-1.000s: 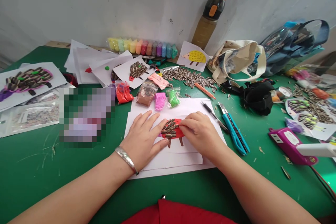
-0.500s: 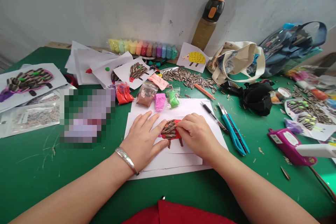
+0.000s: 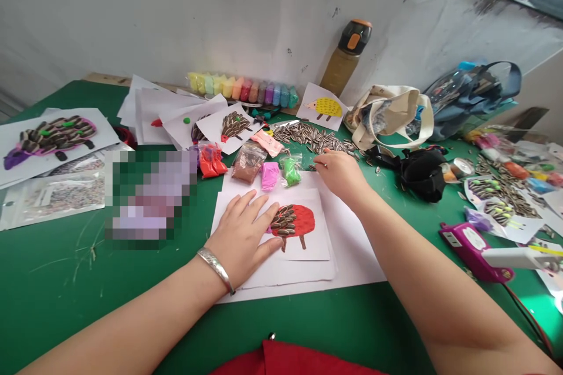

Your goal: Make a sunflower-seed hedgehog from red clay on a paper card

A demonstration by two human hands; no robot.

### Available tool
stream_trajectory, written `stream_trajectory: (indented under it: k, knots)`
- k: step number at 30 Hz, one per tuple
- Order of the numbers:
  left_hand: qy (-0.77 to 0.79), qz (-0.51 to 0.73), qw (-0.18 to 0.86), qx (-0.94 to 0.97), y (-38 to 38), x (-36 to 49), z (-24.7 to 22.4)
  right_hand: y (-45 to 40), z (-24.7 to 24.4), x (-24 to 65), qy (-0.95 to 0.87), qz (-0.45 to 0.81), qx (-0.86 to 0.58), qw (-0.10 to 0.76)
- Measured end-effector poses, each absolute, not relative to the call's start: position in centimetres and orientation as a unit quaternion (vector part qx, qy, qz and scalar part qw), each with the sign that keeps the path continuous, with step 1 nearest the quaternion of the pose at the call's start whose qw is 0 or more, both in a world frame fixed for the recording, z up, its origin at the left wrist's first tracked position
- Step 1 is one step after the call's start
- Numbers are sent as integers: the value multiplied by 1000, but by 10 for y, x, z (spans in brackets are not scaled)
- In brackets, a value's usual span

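My left hand (image 3: 246,240) lies flat with fingers spread on a white sheet of paper (image 3: 308,196), a silver bracelet on its wrist. By its thumb and forefinger is a red clay hedgehog (image 3: 305,221) with brown legs, its left part covered in rows of striped sunflower seeds (image 3: 284,220). Beyond the paper's far edge, my right hand (image 3: 341,174) pinches at a single sunflower seed (image 3: 312,167) with thumb and forefinger. The seed pile (image 3: 319,137) is just behind that hand, which partly hides the pens and cutter's area.
Bags of brown (image 3: 248,162), pink (image 3: 270,176) and green clay (image 3: 291,171) lie at the paper's top. Behind are a bottle (image 3: 345,58), a cloth bag (image 3: 387,114) and a yellow hedgehog picture (image 3: 323,106). Right stands a magenta glue gun or similar device (image 3: 472,252).
My right hand has left the red hedgehog and reached forward to a seed near the pile. My left hand stays on the paper. The view has tilted slightly up.
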State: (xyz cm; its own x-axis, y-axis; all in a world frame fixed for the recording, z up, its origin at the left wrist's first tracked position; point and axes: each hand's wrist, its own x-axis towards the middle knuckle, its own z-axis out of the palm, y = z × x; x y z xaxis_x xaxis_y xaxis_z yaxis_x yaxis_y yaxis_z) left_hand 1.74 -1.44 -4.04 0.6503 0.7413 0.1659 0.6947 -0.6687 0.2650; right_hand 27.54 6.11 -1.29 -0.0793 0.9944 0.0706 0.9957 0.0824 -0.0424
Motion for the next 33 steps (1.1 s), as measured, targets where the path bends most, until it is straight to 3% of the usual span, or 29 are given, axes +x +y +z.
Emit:
stream_trajectory:
  k: [8, 10, 14, 20, 33]
  knots:
    - [398, 128, 93, 904, -15, 18, -39, 70, -17, 264, -739, -27, -673, 3]
    - [398, 130, 92, 903, -15, 18, -39, 55, -10, 264, -725, -24, -687, 34]
    - [391, 135, 91, 906, -15, 18, -39, 6, 3, 262, -719, 104, -651, 222]
    - [386, 139, 85, 908, -13, 19, -40, -47, 0, 251, -675, 342, -593, 274]
    - [380, 146, 79, 910, -13, 18, -41, -46, -28, 243, -765, 185, -550, 280]
